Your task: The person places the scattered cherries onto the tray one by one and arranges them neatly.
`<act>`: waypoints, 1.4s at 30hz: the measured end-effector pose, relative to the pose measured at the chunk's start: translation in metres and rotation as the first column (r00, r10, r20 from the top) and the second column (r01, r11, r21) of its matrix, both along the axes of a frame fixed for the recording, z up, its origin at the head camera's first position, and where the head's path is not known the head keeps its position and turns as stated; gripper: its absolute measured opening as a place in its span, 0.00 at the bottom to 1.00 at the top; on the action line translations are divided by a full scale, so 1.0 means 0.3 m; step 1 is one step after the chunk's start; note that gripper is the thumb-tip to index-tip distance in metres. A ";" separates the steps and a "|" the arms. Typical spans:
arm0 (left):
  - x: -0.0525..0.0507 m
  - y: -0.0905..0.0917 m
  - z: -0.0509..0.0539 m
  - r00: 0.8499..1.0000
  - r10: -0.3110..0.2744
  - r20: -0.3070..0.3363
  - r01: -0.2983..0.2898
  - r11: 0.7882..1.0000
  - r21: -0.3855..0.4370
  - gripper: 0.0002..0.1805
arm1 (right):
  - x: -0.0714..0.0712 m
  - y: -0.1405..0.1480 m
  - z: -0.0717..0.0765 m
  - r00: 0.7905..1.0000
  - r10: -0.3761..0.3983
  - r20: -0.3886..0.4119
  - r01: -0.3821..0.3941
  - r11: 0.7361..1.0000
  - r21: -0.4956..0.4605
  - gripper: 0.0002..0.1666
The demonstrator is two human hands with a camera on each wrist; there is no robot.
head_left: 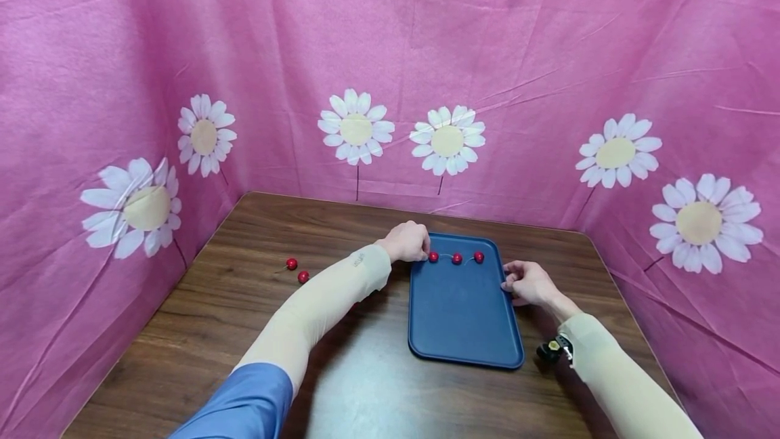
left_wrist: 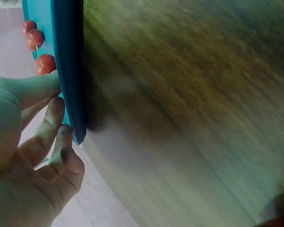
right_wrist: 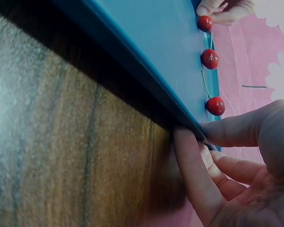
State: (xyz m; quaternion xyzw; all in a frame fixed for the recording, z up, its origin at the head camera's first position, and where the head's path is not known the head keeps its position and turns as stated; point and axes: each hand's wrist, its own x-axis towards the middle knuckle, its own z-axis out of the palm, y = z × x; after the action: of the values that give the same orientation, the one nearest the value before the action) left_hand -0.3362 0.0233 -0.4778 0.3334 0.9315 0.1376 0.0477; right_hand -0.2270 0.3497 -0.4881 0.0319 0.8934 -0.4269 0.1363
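Observation:
A dark blue tray lies on the wooden table, with three red cherries in a row near its far end. My left hand is at the tray's far left edge, its thumb and fingertips pinching at the leftmost cherry; the fingers hide its stem. Beside it sit the middle cherry and the right cherry, thin stems pointing left. My right hand grips the tray's right rim between thumb and fingers, as the right wrist view also shows.
Left of the tray, two more cherries lie on the table: one cherry farther back, another cherry close to my left sleeve. A pink curtain with printed daisies surrounds the table's back and sides.

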 end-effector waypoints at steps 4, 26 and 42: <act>0.003 0.008 0.002 1.000 0.012 -0.014 -0.013 1.000 -0.014 0.04 | 0.002 -0.002 0.001 1.000 0.002 -0.003 -0.002 1.000 0.004 0.28; -0.092 0.027 -0.054 1.000 0.025 0.016 -0.023 0.996 -0.084 0.07 | -0.002 0.001 0.001 1.000 0.010 0.000 -0.010 1.000 0.010 0.28; -0.018 -0.004 0.029 0.998 0.043 0.037 -0.041 0.997 -0.061 0.04 | 0.000 0.002 0.000 1.000 0.014 -0.009 -0.014 1.000 0.014 0.29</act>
State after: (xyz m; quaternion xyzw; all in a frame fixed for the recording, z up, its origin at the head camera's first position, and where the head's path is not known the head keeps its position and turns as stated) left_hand -0.3416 0.0220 -0.4690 0.3093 0.9410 0.1168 0.0729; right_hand -0.2271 0.3503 -0.4880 0.0246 0.8972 -0.4197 0.1350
